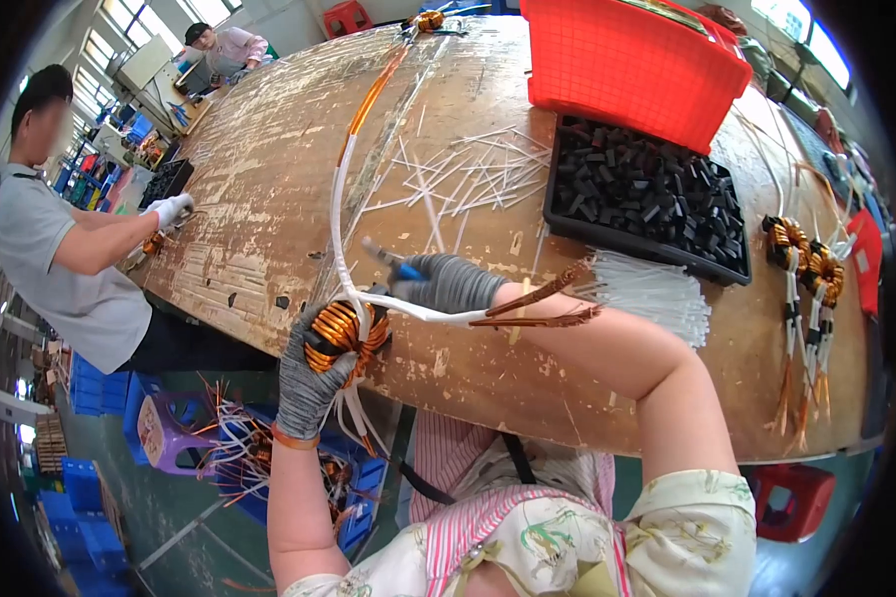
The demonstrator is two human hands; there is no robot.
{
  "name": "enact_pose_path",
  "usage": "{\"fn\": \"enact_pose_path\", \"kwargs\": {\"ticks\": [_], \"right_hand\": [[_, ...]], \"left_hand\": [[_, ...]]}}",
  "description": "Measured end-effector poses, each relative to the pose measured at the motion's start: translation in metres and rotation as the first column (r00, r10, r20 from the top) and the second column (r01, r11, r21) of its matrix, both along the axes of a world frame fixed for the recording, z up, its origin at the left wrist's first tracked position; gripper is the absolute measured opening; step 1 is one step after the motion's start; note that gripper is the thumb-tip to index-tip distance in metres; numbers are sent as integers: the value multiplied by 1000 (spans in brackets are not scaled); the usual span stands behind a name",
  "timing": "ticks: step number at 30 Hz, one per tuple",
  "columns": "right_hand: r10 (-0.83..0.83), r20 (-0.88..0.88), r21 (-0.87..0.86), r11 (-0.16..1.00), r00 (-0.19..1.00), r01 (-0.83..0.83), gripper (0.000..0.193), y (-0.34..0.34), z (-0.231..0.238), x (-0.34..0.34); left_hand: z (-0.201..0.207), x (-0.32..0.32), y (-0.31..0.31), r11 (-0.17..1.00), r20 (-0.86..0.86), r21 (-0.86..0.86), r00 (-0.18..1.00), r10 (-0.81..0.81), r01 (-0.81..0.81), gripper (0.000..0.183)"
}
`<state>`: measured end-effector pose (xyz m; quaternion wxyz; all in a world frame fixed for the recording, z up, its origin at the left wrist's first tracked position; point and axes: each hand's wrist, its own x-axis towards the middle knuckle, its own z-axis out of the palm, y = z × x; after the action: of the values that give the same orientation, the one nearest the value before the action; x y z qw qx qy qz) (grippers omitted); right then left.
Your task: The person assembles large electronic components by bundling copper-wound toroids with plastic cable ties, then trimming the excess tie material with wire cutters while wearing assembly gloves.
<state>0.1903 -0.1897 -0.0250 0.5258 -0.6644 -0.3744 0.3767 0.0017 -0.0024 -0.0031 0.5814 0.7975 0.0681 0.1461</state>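
My left hand [305, 396], in a grey knitted glove, grips a ring-shaped copper coil [340, 332] near the table's front edge. White-sleeved leads run from the coil: one long lead [338, 214] reaches away across the table, and another branches right to frayed copper ends [538, 310] over my right forearm. More white leads [351, 413] hang below the coil. My right hand [453, 283], also gloved, is closed around a blue-handled tool [398, 266] just beyond the coil. The tool's tip is blurred, and its kind cannot be made out.
Loose white sticks [468, 171] lie scattered mid-table. A black tray [647, 251] of small black blocks stands right, beside a red basket [627, 75] and white cable ties [657, 303]. Finished-looking coils [804, 257] lie far right. A co-worker [70, 239] stands left; below is a blue crate [368, 497].
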Motion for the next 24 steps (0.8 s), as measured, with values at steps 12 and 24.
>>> {"fn": "enact_pose_path", "kwargs": {"ticks": [12, 24], "right_hand": [[94, -674, 393, 886, 733, 248, 51, -17, 13, -80], [325, -395, 464, 878, 860, -119, 47, -29, -25, -79]], "left_hand": [[-2, -54, -31, 817, 328, 205, 825, 461, -538, 81], [-43, -85, -58, 25, -244, -969, 968, 58, -246, 65]]}}
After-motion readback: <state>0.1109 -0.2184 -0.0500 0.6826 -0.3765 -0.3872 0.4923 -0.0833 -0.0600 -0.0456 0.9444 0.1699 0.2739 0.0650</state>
